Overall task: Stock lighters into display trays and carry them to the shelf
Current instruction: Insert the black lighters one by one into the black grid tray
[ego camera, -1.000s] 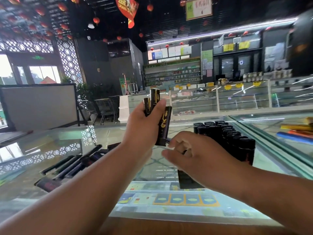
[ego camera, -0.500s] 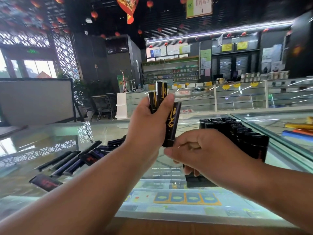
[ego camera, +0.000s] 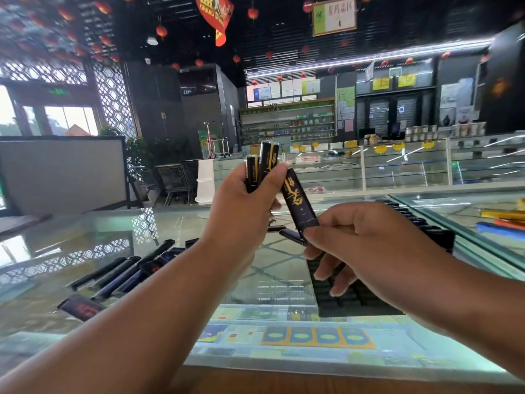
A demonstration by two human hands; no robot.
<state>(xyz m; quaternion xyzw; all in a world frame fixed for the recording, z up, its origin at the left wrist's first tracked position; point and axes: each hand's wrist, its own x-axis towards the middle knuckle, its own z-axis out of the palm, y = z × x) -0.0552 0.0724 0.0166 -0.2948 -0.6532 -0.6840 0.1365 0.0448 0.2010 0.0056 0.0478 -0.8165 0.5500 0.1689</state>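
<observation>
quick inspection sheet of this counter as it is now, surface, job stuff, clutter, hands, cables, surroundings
surface: glass counter, reflective, printed cards showing beneath it
job's things: black display tray on the counter, partly behind the right hand; tray lighters standing in its far rows; loose lighters lying flat at left
clutter: coloured bars on the adjoining counter at right, kind unclear
hands: left hand grips a bunch of lighters upright; right hand pinches the lower end of a single lighter, tilted
cables: nothing seen
surroundings: shop with glass display cases, stocked shelves, red lanterns overhead
</observation>
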